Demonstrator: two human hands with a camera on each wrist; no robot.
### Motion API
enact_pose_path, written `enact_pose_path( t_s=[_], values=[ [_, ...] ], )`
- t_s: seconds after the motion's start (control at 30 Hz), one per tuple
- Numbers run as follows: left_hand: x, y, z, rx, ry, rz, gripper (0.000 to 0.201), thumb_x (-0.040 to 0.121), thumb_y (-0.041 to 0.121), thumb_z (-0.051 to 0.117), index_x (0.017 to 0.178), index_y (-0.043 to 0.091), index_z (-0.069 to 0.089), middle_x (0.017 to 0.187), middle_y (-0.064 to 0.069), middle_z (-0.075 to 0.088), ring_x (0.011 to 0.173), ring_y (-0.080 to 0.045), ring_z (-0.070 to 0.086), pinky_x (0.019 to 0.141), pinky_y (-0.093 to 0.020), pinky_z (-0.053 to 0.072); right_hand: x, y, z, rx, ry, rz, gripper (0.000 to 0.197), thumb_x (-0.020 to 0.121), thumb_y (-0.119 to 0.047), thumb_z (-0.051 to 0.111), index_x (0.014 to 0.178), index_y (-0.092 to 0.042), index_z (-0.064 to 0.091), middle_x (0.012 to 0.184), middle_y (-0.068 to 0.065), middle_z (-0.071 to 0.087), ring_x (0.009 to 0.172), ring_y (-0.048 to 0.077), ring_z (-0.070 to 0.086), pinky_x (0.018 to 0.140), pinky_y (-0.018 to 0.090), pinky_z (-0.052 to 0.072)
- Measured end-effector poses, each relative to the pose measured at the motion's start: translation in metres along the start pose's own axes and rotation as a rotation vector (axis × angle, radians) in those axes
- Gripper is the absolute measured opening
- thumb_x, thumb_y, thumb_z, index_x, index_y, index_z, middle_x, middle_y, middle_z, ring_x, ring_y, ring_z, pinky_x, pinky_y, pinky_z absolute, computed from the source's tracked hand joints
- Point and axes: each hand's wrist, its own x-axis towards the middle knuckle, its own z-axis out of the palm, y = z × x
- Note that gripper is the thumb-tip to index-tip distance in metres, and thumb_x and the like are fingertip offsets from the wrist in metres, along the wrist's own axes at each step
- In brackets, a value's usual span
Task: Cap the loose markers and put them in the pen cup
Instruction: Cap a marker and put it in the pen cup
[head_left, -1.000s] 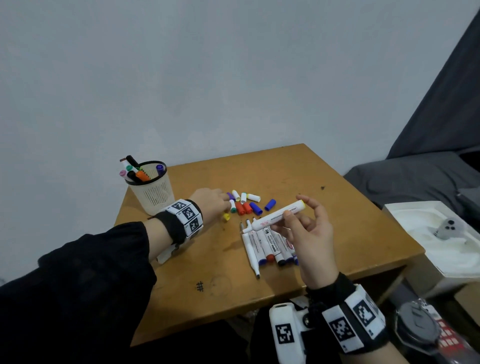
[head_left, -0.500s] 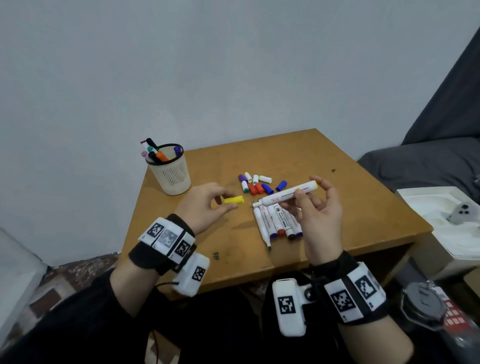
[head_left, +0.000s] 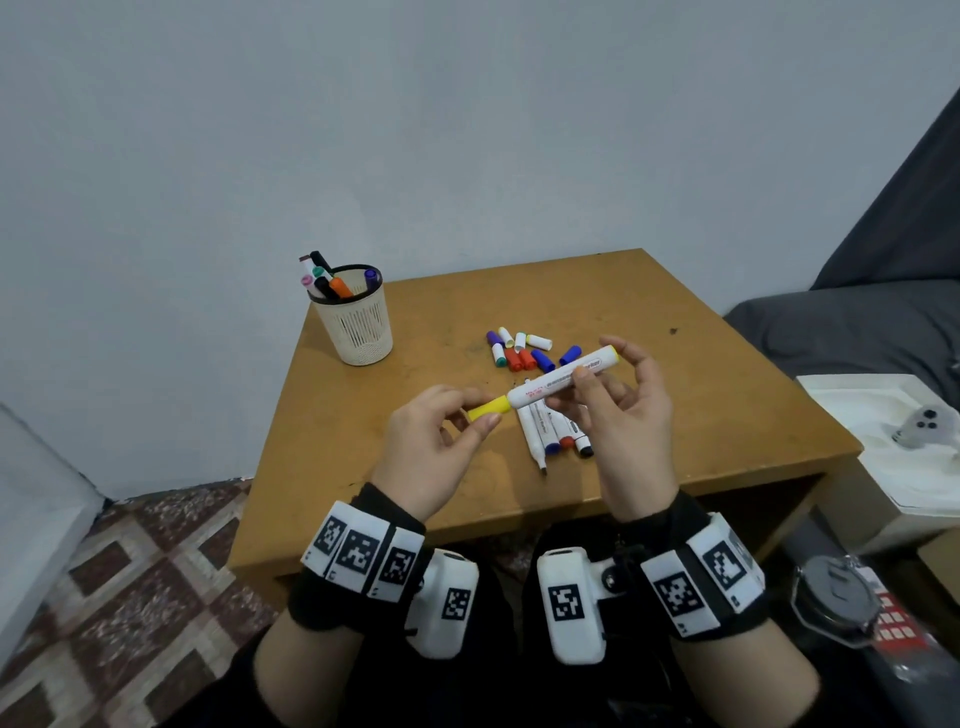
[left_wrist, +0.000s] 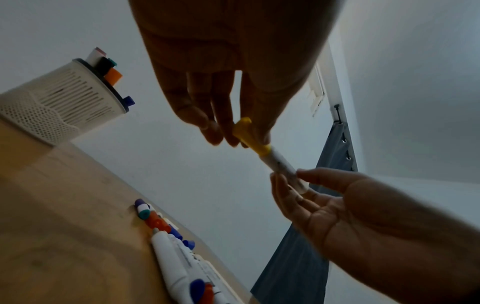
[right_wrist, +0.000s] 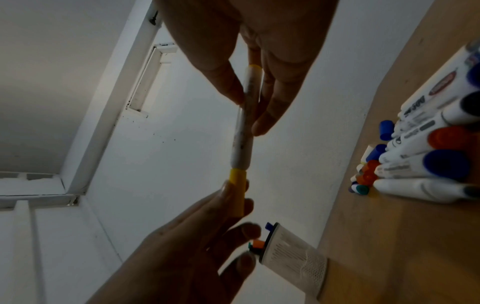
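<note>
My right hand (head_left: 621, 410) pinches a white marker (head_left: 563, 382) with a yellow end, held above the table. My left hand (head_left: 441, 441) pinches the yellow cap (head_left: 488, 408), which sits against the marker's tip; the left wrist view shows the yellow cap (left_wrist: 253, 137) on the barrel and the right wrist view shows the yellow cap (right_wrist: 237, 189) joined to the white marker (right_wrist: 244, 123). Several uncapped markers (head_left: 550, 431) lie on the table under my hands. Loose caps (head_left: 522, 351) lie behind them. The cream pen cup (head_left: 356, 322) holds several capped markers at the table's back left.
The wooden table (head_left: 415, 322) stands against a grey wall. To the right sits a white box (head_left: 893, 457) with a grey object in it, and a dark grey sofa (head_left: 857, 332) beyond. Patterned floor (head_left: 130, 571) shows at the lower left.
My left hand picked the yellow cap from the table and brought it to the marker's tip. The right hand kept the marker and moved toward me slightly.
</note>
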Motion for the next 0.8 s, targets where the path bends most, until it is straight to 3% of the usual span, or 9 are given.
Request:
enact_pose_path(
  t_s=[0.1,0.2,0.3,0.4,0.47,0.57,0.67,0.73,0.8],
  values=[
    [-0.002,0.004,0.003,-0.077,0.017,-0.045,0.018,0.085,0.017,0.064,0.102,0.024,0.068,0.087,0.014,0.059,0.074,-0.003,0.052,0.057,-0.015,0.043,-0.001,0.001,0.002,0.016,-0.023,-0.004,0.027,0.091,0.001,0.053,0.111,-0.017,0.048,0.07,0.001,0.072,0.072,0.016,0.071,0.068,0.031,0.06],
    [-0.002,0.011,0.005,-0.17,-0.059,-0.041,0.018,0.088,0.017,0.059,0.098,0.031,0.061,0.088,0.011,0.057,0.071,-0.007,0.055,0.059,-0.024,0.047,-0.002,-0.001,0.004,0.003,-0.071,-0.005,0.029,0.091,0.001,0.054,0.116,-0.012,0.047,0.07,0.002,0.072,0.071,0.017,0.071,0.07,0.034,0.06],
    [-0.003,0.023,0.005,-0.314,-0.111,-0.12,0.02,0.083,0.023,0.067,0.093,0.039,0.061,0.083,0.003,0.063,0.06,-0.01,0.058,0.049,-0.023,0.048,-0.006,-0.003,0.01,-0.012,-0.136,-0.015,0.03,0.09,0.003,0.054,0.114,-0.014,0.049,0.07,0.003,0.072,0.071,0.016,0.07,0.064,0.029,0.058],
    [-0.003,0.027,0.007,-0.406,-0.04,-0.189,0.021,0.073,0.028,0.075,0.084,0.042,0.065,0.066,0.005,0.065,0.047,-0.01,0.055,0.042,-0.022,0.045,-0.01,-0.003,0.013,-0.023,-0.166,-0.032,0.031,0.089,0.005,0.055,0.112,-0.016,0.05,0.067,0.003,0.071,0.066,0.011,0.068,0.063,0.024,0.055],
    [-0.005,0.027,0.008,-0.44,0.016,-0.203,0.02,0.07,0.03,0.077,0.08,0.044,0.066,0.06,0.008,0.064,0.044,-0.01,0.053,0.039,-0.022,0.044,-0.012,-0.003,0.015,-0.046,-0.171,-0.045,0.033,0.088,0.005,0.056,0.111,-0.018,0.051,0.072,0.015,0.068,0.068,0.016,0.066,0.067,0.027,0.056],
    [-0.008,0.03,0.012,-0.478,0.065,-0.233,0.023,0.064,0.037,0.076,0.086,0.041,0.069,0.065,0.005,0.066,0.044,-0.012,0.052,0.039,-0.023,0.045,-0.017,-0.002,0.017,-0.083,-0.173,-0.079,0.034,0.087,0.004,0.058,0.111,-0.018,0.051,0.082,0.026,0.064,0.076,0.025,0.063,0.074,0.036,0.054],
    [-0.009,0.027,0.015,-0.417,0.138,-0.252,0.024,0.069,0.035,0.075,0.089,0.022,0.073,0.061,0.004,0.064,0.045,-0.009,0.054,0.042,-0.022,0.046,-0.021,0.001,0.018,-0.06,-0.158,-0.07,0.033,0.087,0.006,0.058,0.109,-0.017,0.052,0.08,0.016,0.069,0.071,0.023,0.066,0.072,0.033,0.057],
    [-0.008,0.025,0.015,-0.368,0.153,-0.233,0.006,0.073,0.033,0.074,0.076,0.031,0.07,0.061,0.007,0.063,0.049,-0.008,0.058,0.045,-0.023,0.05,-0.021,0.003,0.017,-0.048,-0.153,-0.062,0.031,0.087,0.006,0.058,0.107,-0.017,0.052,0.079,0.013,0.07,0.07,0.024,0.066,0.069,0.03,0.057],
    [-0.008,0.023,0.013,-0.297,0.145,-0.203,0.007,0.075,0.036,0.072,0.071,0.035,0.067,0.068,0.005,0.066,0.056,-0.015,0.063,0.051,-0.032,0.057,-0.022,0.005,0.017,-0.067,-0.145,-0.069,0.029,0.086,0.006,0.059,0.103,-0.017,0.051,0.078,0.014,0.069,0.07,0.024,0.064,0.068,0.028,0.056]
  ],
)
